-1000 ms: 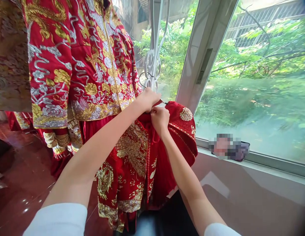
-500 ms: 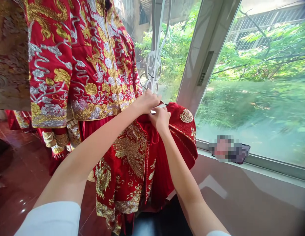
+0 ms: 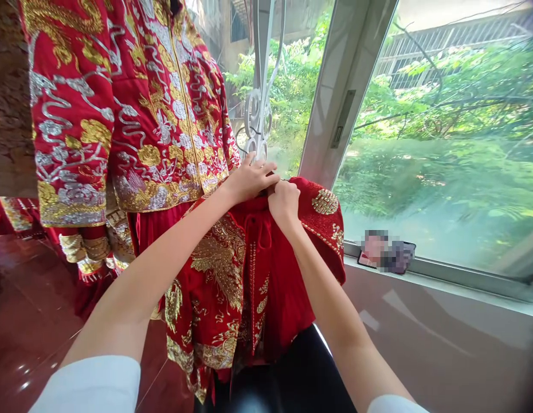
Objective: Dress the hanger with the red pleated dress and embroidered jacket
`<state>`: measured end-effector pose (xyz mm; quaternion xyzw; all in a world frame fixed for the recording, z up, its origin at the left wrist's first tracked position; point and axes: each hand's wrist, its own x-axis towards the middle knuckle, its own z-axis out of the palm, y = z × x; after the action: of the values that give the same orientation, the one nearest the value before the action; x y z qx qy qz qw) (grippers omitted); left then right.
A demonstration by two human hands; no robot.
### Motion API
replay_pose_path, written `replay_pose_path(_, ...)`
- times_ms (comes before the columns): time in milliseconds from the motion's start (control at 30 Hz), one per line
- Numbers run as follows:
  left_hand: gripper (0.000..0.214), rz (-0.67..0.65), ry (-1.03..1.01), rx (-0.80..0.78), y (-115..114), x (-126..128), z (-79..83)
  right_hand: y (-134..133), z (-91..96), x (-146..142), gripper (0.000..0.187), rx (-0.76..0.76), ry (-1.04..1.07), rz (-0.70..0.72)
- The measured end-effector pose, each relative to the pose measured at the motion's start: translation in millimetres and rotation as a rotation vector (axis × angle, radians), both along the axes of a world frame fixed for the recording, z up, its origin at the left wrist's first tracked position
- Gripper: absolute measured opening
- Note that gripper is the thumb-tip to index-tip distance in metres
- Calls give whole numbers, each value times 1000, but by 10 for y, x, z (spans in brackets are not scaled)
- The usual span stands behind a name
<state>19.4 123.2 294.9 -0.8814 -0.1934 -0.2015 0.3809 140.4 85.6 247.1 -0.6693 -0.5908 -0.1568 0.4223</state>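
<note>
The round gold emblem on the red embroidered skirt resembles a stylised character, but it is too small to read with certainty. The screen of the phone on the windowsill is pixelated.

Both arms reach forward and inward, the hands nearly touching at the skirt's waistband. The left hand lies palm down with fingers fanned toward the right; whether it grips anything underneath cannot be told. The right hand is curled tight on the waistband, knuckles up. The skirt hangs beneath them, between the red embroidered jacket and the window, a dark hanger hook rising behind the left hand.

Half a second ago the left fingers were bunched and a pale patch showed between the hands; now the fingers are spread and the patch is hidden.
</note>
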Motion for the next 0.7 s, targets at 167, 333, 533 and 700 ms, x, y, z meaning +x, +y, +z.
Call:
replay_pose_path(167,36,158,-132,-25,-129,241,1,38,165,115,15,-75,-26,54)
replay_pose_path(333,34,206,-63,-111,-156,308,52,-158,190,100,18,-106,-71,18)
replay_pose_path(533,35,190,-206,-72,-64,297,-33,-179,498,534,22,143,5,84)
replay_pose_path(700,28,231,-320,-142,-52,391,-42,353,777,889,16,-610,0,476)
